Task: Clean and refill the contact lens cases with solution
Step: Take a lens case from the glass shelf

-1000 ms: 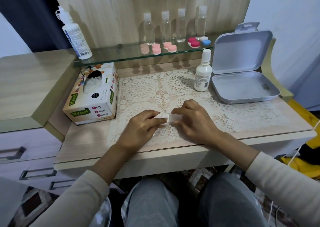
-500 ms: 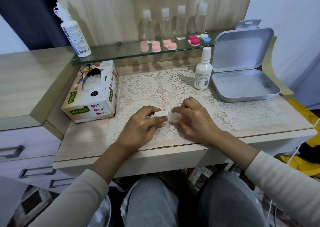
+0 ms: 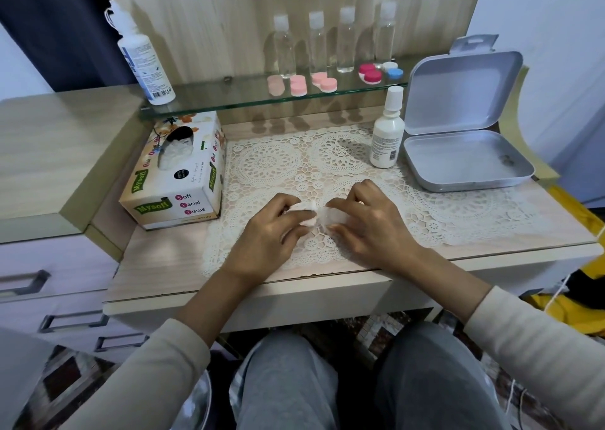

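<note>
Taking my hands as the middle of the dial, the big bottle (image 3: pixel 144 66) stands far off at eleven o'clock on the end of the glass shelf (image 3: pixel 229 97), out of elbow range. The tissue box (image 3: pixel 176 180) sits at ten o'clock, near enough that I can pull a sheet without leaning. My left hand (image 3: pixel 268 236) rests low over the lace mat (image 3: pixel 271 164), thumb and fingertips pinching a small wad of tissue (image 3: pixel 304 211) pressed tight so it can get into a small well. Just right of it, touching the wad, is the lens case (image 3: pixel 334 216), a pale little thing mostly hidden. My right hand (image 3: pixel 376 226) curls round it, fingers above and thumb below, steadying it against the mat while I wipe. I judge this is the cleaning step, with filling not yet begun. At twelve o'clock on the shelf wait the pink cases (image 3: pixel 298 85), with a row of clear bottles (image 3: pixel 347 43) behind them. I cannot tell which are done. The small white bottle (image 3: pixel 386 138) stands capped at one o'clock, close to my right hand for the refill. The tin (image 3: pixel 468 164) lies open at two o'clock, lid propped back, ready to take things.
</note>
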Demonstrator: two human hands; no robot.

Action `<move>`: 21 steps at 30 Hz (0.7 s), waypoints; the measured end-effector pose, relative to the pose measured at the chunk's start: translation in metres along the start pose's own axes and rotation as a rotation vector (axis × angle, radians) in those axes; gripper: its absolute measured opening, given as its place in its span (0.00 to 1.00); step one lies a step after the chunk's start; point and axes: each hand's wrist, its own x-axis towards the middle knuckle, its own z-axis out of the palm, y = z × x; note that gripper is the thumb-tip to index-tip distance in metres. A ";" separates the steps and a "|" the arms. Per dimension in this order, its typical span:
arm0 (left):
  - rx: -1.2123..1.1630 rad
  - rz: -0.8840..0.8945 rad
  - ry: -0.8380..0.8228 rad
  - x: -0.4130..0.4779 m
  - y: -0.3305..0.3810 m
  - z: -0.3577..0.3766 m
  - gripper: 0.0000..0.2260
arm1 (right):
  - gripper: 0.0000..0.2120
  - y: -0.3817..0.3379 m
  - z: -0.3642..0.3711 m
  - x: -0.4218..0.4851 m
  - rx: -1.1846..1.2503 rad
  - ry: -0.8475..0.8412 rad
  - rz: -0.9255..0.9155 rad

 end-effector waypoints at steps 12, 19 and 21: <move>0.026 -0.028 -0.044 -0.001 0.000 -0.001 0.06 | 0.15 0.000 -0.002 0.001 0.029 -0.093 0.020; -0.001 -0.028 -0.017 0.000 0.001 -0.002 0.04 | 0.14 0.000 0.000 0.000 0.027 -0.109 0.052; -0.009 -0.024 0.038 -0.001 0.002 -0.004 0.04 | 0.14 0.000 -0.001 0.001 0.047 -0.116 0.084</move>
